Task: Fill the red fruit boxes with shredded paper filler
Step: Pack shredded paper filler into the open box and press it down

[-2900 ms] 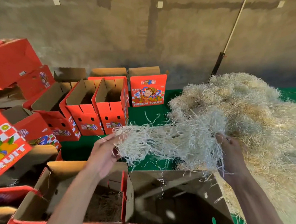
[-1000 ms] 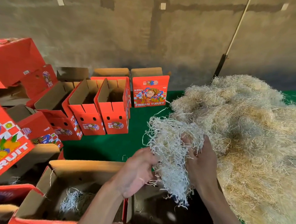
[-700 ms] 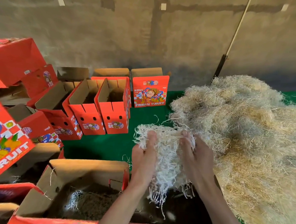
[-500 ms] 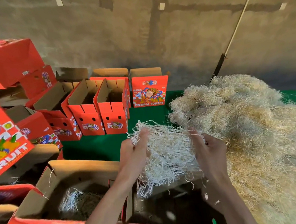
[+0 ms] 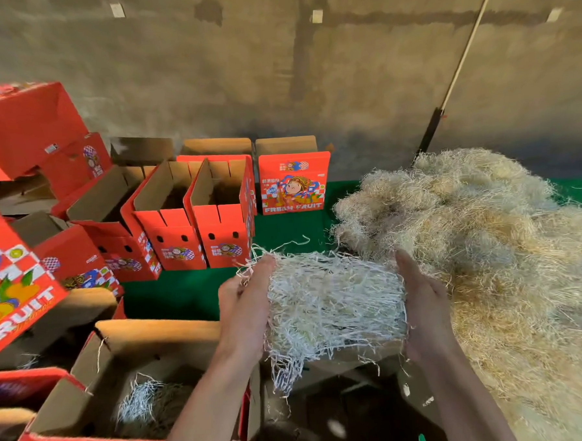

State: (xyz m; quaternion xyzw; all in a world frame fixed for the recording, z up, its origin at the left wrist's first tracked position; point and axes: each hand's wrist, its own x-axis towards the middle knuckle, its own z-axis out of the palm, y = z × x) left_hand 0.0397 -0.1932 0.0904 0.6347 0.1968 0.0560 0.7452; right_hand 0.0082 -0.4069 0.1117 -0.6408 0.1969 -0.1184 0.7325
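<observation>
A wad of white shredded paper (image 5: 334,305) is squeezed between my two palms. My left hand (image 5: 243,310) presses its left side and my right hand (image 5: 422,311) its right side, fingers straight and pointing away from me. The wad hangs over an open red box (image 5: 343,416) with a dark inside, strands dangling into it. The open red box (image 5: 147,339) to its left holds a little shredded paper (image 5: 140,400). A big pile of shredded paper (image 5: 487,260) lies at the right on the green cloth (image 5: 185,293).
Several open red fruit boxes (image 5: 179,236) stand in a row at the back left, one closed box (image 5: 294,183) beside them. More red boxes (image 5: 25,133) are stacked and tilted at the far left. A pole (image 5: 457,66) leans on the concrete wall.
I pulled a bunch off the big pile, gathered it between both hands, and spread the hands apart, stretching it into a wider wad over the right-hand box.
</observation>
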